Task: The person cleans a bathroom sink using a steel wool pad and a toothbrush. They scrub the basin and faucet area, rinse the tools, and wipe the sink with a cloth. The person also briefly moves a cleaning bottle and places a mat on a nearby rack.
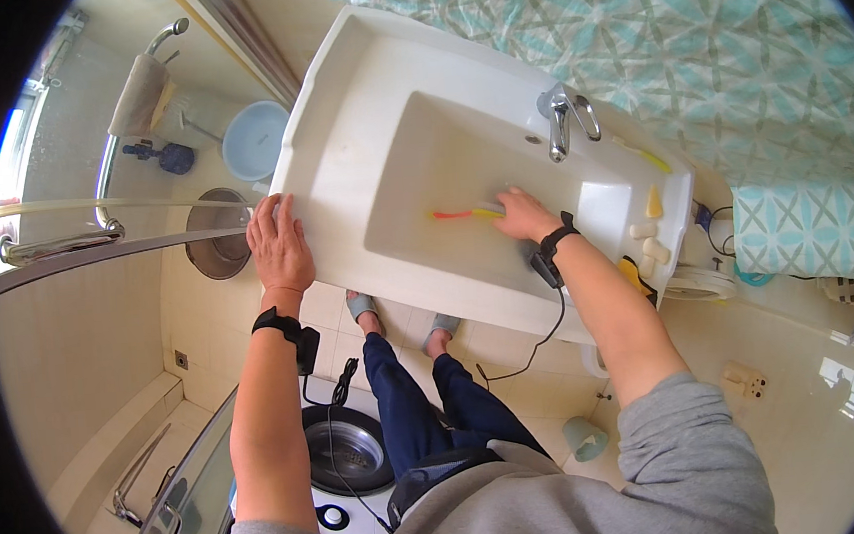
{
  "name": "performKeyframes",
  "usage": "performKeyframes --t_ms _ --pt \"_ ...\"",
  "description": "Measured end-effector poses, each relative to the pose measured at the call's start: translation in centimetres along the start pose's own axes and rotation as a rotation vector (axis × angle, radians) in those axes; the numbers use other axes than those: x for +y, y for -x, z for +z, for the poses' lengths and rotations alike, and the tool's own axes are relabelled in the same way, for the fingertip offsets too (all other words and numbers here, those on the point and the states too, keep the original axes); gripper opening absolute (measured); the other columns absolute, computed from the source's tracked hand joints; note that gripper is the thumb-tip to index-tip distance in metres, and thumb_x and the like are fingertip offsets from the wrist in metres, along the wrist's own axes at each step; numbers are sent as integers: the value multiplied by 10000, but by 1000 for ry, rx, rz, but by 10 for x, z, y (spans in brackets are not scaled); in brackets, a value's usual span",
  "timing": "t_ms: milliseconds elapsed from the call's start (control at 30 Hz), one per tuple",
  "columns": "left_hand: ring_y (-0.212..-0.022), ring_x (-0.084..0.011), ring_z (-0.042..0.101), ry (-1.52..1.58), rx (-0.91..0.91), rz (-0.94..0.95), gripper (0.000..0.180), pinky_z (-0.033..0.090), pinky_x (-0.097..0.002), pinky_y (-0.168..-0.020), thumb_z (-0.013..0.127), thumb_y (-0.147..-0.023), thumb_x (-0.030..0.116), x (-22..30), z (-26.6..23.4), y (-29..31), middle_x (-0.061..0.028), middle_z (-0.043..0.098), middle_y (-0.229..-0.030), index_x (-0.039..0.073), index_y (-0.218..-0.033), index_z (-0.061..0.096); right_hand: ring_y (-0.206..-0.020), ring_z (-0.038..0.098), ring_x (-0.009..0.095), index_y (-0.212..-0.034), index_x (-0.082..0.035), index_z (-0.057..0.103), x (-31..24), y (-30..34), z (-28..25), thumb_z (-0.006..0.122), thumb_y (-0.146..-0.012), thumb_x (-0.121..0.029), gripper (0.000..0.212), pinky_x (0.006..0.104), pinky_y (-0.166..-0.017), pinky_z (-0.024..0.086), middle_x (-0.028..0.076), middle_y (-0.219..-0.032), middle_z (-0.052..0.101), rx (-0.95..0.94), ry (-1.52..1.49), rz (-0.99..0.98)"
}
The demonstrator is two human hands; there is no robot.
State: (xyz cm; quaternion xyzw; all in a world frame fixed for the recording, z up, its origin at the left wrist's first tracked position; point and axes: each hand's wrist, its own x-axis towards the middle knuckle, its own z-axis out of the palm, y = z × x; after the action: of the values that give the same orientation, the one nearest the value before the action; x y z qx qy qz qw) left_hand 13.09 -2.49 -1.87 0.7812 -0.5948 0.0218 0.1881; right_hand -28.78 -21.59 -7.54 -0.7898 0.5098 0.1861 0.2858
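Observation:
A white washbasin [327, 210] stands before me, with shallow, cloudy-looking water in its sunken bowl. Low in the bowl, my right hand [526, 215] is closed around the near end of a slim yellow and red stick-like tool [461, 214]. The tool's red end points left, and its exact kind is too small to tell. My left hand [280, 244] lies with fingers stretched over the washbasin's left front edge, holding nothing. Behind the bowl rises a chrome faucet [558, 126]. I see no water running from it.
Right of the bowl, the ledge carries a yellow wedge [654, 202], pale soap-like pieces [654, 251] and a yellow-green stick [655, 160]. To the left are a light-blue basin [257, 140] and a metal bowl [220, 253]. A white appliance [346, 449] stands beside my legs.

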Motion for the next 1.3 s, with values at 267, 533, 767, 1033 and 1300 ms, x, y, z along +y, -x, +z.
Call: performKeyframes --t_ms 267,533,767,1033,1300 --pt "-1438 -351 461 4 37 23 479 331 -524 -1210 638 -998 131 -3 1 0 -108 543 -1474 108 -1468 553 -1418 518 410 -1448 -82 611 -2 35 -10 691 -930 -318 574 469 -1170 464 219 -1568 502 38 -7 -93" --pt "-1449 -354 444 9 1 -6 482 304 -520 -1228 628 -1008 150 -3 2 1 -112 522 -1500 98 -1477 531 -1523 428 386 -1533 12 524 12 167 -40 666 -997 -384 681 445 -1246 381 259 -1652 425 96 -61 102" --pt "-1465 -360 432 32 19 25 489 296 -525 -1232 619 -1023 193 -6 7 3 -154 525 -1512 55 -1481 520 -1516 427 411 -1516 53 515 -10 264 17 594 -1049 -396 653 453 -1256 355 280 -1617 466 209 -326 273" --pt "-1510 -447 346 21 -136 78 585 233 -641 -1233 617 -1027 218 -6 0 6 -234 418 -1585 -4 -1540 442 -1541 373 449 -1546 61 448 -25 274 74 678 -992 -355 730 499 -1270 331 278 -1654 408 313 -245 326" --pt "-1468 -455 391 -35 -216 412 419 308 -572 -1227 534 -1039 126 2 3 2 -252 484 -1512 9 -1441 564 -1588 314 403 -1562 30 434 -42 267 84 707 -965 -328 748 632 -1267 280 243 -1684 378 374 -274 452"
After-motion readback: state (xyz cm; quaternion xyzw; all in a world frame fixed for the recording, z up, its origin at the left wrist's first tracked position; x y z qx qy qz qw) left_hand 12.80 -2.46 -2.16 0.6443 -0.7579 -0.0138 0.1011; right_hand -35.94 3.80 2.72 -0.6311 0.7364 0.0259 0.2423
